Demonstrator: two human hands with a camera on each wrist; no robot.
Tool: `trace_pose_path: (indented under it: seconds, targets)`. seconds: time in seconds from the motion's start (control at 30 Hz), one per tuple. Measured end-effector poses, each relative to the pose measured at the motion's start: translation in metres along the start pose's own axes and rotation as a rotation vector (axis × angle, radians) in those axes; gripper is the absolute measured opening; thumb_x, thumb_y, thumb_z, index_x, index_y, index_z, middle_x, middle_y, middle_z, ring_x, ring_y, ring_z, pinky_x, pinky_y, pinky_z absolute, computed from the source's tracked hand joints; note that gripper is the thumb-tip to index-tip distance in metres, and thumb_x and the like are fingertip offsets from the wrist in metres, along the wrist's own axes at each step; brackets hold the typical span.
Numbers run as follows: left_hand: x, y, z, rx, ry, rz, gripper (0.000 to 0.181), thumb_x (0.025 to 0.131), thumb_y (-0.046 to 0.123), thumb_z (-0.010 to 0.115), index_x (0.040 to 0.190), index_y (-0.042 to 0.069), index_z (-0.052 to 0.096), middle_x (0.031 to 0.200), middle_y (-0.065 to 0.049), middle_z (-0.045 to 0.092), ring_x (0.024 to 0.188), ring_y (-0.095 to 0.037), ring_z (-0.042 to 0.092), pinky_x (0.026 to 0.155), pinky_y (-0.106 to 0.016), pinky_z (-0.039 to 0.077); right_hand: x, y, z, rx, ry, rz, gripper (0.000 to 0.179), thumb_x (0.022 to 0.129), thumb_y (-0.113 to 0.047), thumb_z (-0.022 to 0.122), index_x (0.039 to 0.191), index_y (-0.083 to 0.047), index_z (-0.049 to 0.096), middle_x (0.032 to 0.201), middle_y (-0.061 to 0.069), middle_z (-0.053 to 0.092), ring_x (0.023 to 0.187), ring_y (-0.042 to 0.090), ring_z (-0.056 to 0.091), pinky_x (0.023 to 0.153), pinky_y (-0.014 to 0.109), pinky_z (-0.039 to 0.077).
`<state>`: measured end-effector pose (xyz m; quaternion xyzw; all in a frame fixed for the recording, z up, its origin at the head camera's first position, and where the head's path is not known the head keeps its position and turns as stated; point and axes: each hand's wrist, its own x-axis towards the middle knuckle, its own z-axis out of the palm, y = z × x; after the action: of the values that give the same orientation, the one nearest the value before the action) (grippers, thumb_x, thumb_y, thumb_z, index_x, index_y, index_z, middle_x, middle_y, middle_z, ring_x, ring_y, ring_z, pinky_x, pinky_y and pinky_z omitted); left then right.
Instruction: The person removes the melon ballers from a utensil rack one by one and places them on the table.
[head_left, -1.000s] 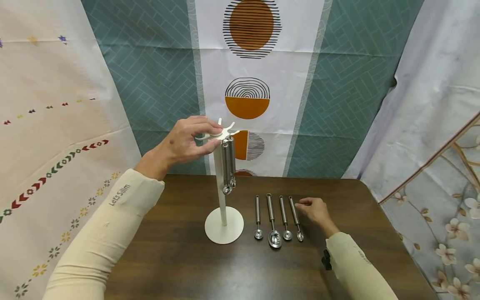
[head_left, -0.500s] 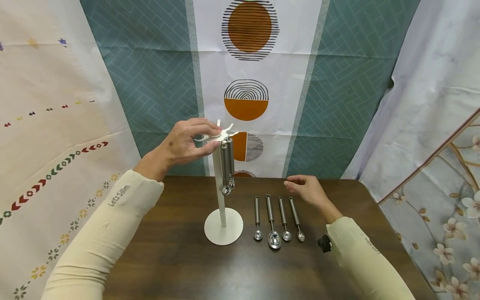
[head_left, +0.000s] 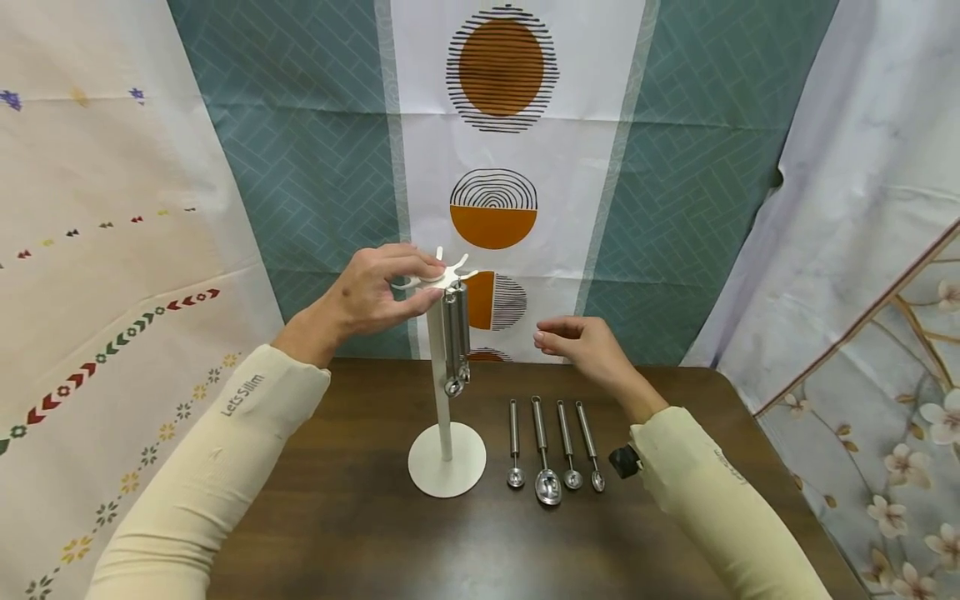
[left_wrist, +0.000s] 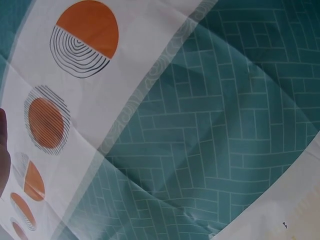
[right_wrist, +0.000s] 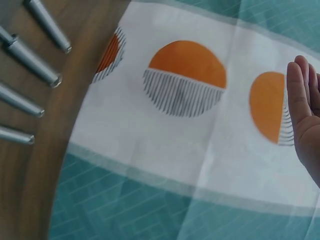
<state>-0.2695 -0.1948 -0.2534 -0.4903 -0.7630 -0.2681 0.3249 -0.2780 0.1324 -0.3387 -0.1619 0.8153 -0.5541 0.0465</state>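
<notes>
My left hand [head_left: 386,287] grips the top of a white rack stand [head_left: 446,392], thumb and fingers on its hooked head. Metal long-handled scoops [head_left: 456,329] hang from hooks just right of that thumb, bowls down. My right hand [head_left: 588,350] is raised over the back of the table, right of the stand, fingers loosely bent and holding nothing; it also shows at the right edge of the right wrist view. Below it, several metal scoops and spoons [head_left: 547,485] lie in a row, handles pointing away. The left wrist view catches only a sliver of the left hand [left_wrist: 3,155].
The stand's round white base [head_left: 427,471] rests on a dark wooden table [head_left: 337,517]. A patterned green and white cloth [head_left: 315,167] hangs behind the table's far edge. More cloth hangs at both sides, including a floral one [head_left: 907,467] on the right.
My right hand has risen from beside the rightmost utensil and moved left toward the stand. My left hand keeps its grip on the stand's top. The row of utensils stays put.
</notes>
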Motion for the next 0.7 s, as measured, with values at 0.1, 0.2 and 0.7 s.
trace_pose_path:
  seconds: [0.1, 0.2, 0.7]
  targets:
    - [-0.001, -0.001, 0.0, 0.007, 0.0, -0.001, 0.034, 0.091, 0.033, 0.065, 0.101, 0.003, 0.078, 0.104, -0.01, 0.075, 0.094, -0.026, 0.069, 0.081, -0.044, 0.056, 0.003, -0.009, 0.006, 0.007, -0.009, -0.001, 0.042, 0.093, -0.025, 0.072, 0.127, -0.002, 0.066, 0.119, 0.015, 0.07, 0.105, 0.029, 0.07, 0.1, 0.044, 0.049]
    - [-0.001, -0.001, 0.0, 0.008, 0.0, -0.004, 0.028, 0.087, 0.025, 0.069, 0.102, 0.003, 0.078, 0.104, -0.01, 0.075, 0.093, -0.027, 0.069, 0.08, -0.046, 0.056, 0.005, -0.017, 0.011, -0.006, -0.021, -0.006, 0.041, 0.093, -0.025, 0.072, 0.127, -0.002, 0.066, 0.119, 0.014, 0.07, 0.105, 0.029, 0.07, 0.102, 0.045, 0.047]
    - [-0.001, 0.005, -0.001, 0.018, -0.023, -0.065, 0.026, 0.082, 0.016, 0.073, 0.105, 0.004, 0.077, 0.107, -0.01, 0.075, 0.096, -0.027, 0.068, 0.083, -0.047, 0.055, 0.016, -0.043, 0.036, -0.034, -0.079, -0.156, 0.038, 0.093, -0.02, 0.071, 0.125, 0.0, 0.068, 0.118, 0.013, 0.07, 0.105, 0.025, 0.066, 0.094, 0.041, 0.052]
